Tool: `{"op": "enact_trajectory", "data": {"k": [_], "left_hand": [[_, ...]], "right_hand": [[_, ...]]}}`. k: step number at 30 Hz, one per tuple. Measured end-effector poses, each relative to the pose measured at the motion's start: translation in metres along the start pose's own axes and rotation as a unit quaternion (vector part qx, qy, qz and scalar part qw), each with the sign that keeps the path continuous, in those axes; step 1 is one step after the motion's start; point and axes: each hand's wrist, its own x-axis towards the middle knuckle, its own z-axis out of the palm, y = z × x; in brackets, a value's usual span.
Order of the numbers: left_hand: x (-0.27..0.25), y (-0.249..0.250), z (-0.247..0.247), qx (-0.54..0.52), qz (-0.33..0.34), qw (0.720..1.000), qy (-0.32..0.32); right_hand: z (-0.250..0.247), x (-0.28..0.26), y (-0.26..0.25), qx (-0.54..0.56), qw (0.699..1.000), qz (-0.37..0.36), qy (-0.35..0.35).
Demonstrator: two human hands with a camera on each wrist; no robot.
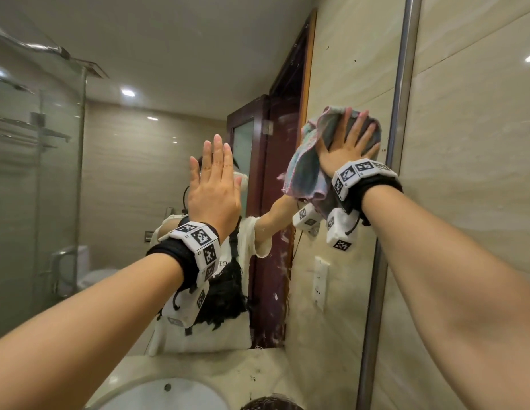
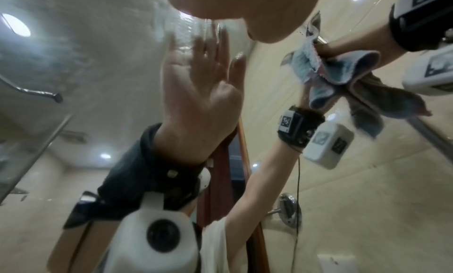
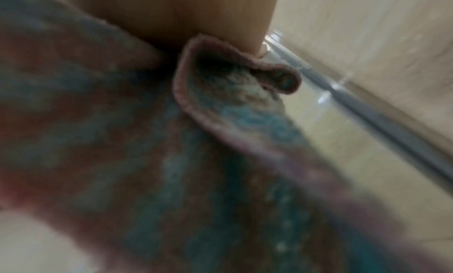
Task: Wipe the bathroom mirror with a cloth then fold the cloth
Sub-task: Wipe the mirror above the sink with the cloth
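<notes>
Person wiping a bathroom mirror (image 1: 145, 187).
Right hand (image 1: 348, 145), fingers spread, presses a blue-pink cloth (image 1: 306, 170) against the glass; left hand (image 1: 213, 184) rests flat, holding nothing.

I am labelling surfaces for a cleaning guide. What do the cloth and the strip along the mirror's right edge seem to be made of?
Cloth: soft woven terry, probably cotton or microfibre; fuzzy nap, stitched pink hem, limp folds.
Strip: looks like brushed metal, grey with a dull streaked shine; coated plastic is possible.

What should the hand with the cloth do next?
Probably slide the cloth down the mirror. The right hand presses it flat high by the right edge, and smears still show lower down. The left hand rests flat on the glass.
</notes>
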Motion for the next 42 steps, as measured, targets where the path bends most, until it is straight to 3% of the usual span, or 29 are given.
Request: {"op": "enact_trajectory", "data": {"k": [7,13,15,18,20,26,34,42], "left_hand": [[-0.002,-0.007,0.006,-0.006,0.004,1.0,0.003],[-0.002,-0.009,0.007,-0.011,0.015,0.999,0.028],[-0.001,-0.008,0.008,-0.007,0.01,0.999,0.031],[-0.003,-0.006,0.008,-0.006,0.007,1.0,0.009],[-0.011,-0.002,0.01,-0.008,0.023,1.0,0.001],[-0.032,0.009,0.026,-0.013,0.037,0.999,-0.009],[-0.032,0.007,0.03,0.011,0.046,0.999,-0.001],[-0.032,0.0,0.025,0.018,0.07,0.997,-0.022]], "right_hand": [[-0.003,-0.003,-0.062,-0.035,0.981,-0.19,-0.023],[0.009,-0.024,-0.018,-0.114,0.939,-0.314,-0.083],[0.014,-0.03,-0.004,-0.092,0.951,-0.282,-0.088],[0.009,-0.019,0.007,-0.022,0.993,-0.1,-0.06],[0.004,-0.009,0.012,0.001,0.999,-0.024,-0.035],[0.008,-0.009,0.012,0.023,0.999,0.023,-0.031],[0.005,-0.011,-0.007,0.016,0.999,0.031,-0.011],[-0.007,-0.006,-0.068,-0.062,0.976,-0.205,-0.031]]}}
